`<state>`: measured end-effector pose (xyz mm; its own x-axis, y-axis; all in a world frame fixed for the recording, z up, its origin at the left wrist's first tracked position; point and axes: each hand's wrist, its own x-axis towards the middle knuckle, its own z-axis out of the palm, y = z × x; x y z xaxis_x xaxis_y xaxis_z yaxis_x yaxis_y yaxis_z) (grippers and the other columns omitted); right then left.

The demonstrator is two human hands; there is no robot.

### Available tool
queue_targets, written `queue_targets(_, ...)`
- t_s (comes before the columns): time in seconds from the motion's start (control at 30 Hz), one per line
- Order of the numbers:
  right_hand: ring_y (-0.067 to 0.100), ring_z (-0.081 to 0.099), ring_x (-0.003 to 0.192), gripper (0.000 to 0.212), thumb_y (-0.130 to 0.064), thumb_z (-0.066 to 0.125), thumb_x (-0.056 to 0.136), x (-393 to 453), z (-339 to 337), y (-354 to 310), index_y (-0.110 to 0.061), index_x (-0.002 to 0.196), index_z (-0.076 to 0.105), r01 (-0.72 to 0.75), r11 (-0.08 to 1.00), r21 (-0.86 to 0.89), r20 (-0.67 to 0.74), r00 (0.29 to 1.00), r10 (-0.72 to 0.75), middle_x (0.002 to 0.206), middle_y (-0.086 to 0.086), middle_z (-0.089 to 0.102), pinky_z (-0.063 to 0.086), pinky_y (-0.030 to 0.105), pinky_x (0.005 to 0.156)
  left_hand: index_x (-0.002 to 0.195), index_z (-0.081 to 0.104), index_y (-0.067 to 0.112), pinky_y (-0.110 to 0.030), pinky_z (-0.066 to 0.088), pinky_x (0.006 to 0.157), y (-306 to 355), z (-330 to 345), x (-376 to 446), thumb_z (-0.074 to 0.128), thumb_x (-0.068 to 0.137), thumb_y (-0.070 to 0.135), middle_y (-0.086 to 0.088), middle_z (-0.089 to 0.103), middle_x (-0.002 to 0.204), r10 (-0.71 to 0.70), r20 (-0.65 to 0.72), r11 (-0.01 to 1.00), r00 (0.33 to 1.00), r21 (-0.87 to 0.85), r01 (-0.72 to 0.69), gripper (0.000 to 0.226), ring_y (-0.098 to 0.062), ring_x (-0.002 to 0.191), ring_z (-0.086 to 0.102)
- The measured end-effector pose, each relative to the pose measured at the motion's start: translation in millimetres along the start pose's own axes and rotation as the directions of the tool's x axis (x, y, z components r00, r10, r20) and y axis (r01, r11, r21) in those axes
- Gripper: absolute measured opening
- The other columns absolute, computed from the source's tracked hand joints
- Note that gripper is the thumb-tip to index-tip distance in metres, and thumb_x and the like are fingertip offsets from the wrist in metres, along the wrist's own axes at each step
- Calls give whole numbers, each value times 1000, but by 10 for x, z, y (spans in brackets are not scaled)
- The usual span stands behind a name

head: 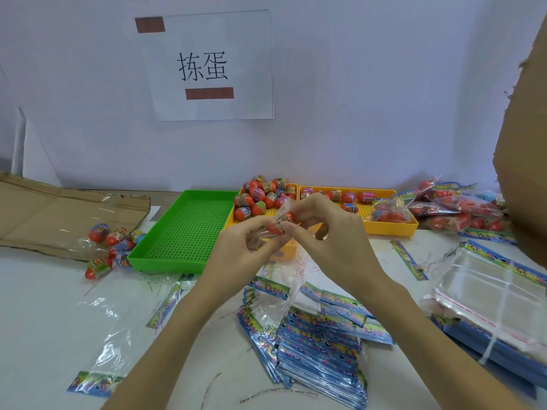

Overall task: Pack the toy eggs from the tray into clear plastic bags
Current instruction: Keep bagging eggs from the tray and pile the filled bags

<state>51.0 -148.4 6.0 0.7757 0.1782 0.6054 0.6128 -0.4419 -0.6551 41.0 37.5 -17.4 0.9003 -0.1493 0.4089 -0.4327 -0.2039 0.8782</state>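
Observation:
Both my hands are raised over the table's middle and hold a clear plastic bag point(284, 279) that hangs down between them. My left hand point(245, 247) pinches a red toy egg point(281, 221) at the bag's mouth. My right hand point(322, 229) pinches the bag's upper edge beside the egg. Behind them, a yellow tray point(288, 250) carries a heap of several toy eggs point(263, 196). A second yellow tray point(390, 226) to its right has a few eggs and one filled bag point(389, 211).
An empty green tray point(183, 229) lies left of the yellow ones. Loose eggs point(114, 241) sit by flattened cardboard point(59, 214) at the left. Stacks of empty printed bags point(319, 344) lie in front, more clear bags point(497, 294) at the right, filled bags point(455, 208) at the back right.

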Motion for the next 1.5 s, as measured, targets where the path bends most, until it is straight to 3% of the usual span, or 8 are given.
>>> queue_targets(0.3,9,68,90,10,-26,66,101,1,-9,-19,-24,101,77,-104,985,134,150,985,84,98,-11,74,56,32,71,113,75,20,-17,56,65,24,0,-9,74,93,35,18,72,80,54,-5,996,999,73,-53,25,2,68,67)
queue_targets(0.5,-6,64,86,14,-26,65,101,-89,75,-25,-21,111,74,-63,996,70,343,939,35,95,-17,73,44,9,68,108,76,24,-9,45,59,-35,-28,2,72,92,-3,15,75,82,32,15,988,999,148,-34,31,7,63,60)
queue_targets(0.77,-8,64,72,3,-26,62,104,-82,70,-35,-25,105,64,-81,983,162,352,936,19,89,-14,73,44,8,60,108,76,20,-14,41,48,-59,-11,10,77,97,20,11,69,68,-18,-19,998,1000,62,19,11,-3,48,52)
queue_targets(0.97,17,75,82,15,-19,55,107,62,-33,157,-15,114,67,-192,937,292,226,966,127,85,1,79,55,24,66,98,76,23,-26,47,50,-54,-16,30,71,96,43,2,71,68,-56,-92,989,994,128,68,20,-11,51,55)
queue_targets(1.1,13,64,113,21,-25,52,108,181,-161,569,-18,116,70,-190,972,-141,-18,982,189,114,-5,73,50,31,96,90,77,17,-18,37,41,-55,-30,35,69,98,42,2,67,60,-225,-219,974,949,-30,224,27,-9,42,51)
queue_targets(1.2,28,29,152,37,-34,42,110,236,-201,904,-16,131,67,-266,824,-501,-14,954,300,153,8,52,19,42,124,99,78,14,-19,39,40,8,-66,37,65,97,50,-9,80,86,-380,-192,909,905,-258,327,38,-20,51,63)
queue_targets(1.3,31,5,159,52,-48,27,111,241,-121,1046,-24,139,63,-339,707,-620,-1,902,431,170,12,22,6,51,128,111,74,7,-22,53,47,36,-83,48,62,99,48,-11,81,99,-479,-114,811,870,-437,389,45,-23,59,73)
queue_targets(1.5,36,37,138,47,-44,31,110,259,-59,1072,-22,138,61,-339,648,-682,-69,912,404,150,15,49,28,47,112,113,74,8,-21,55,55,-25,-105,67,59,99,52,-8,81,95,-488,-110,824,866,-386,415,49,-17,65,71)
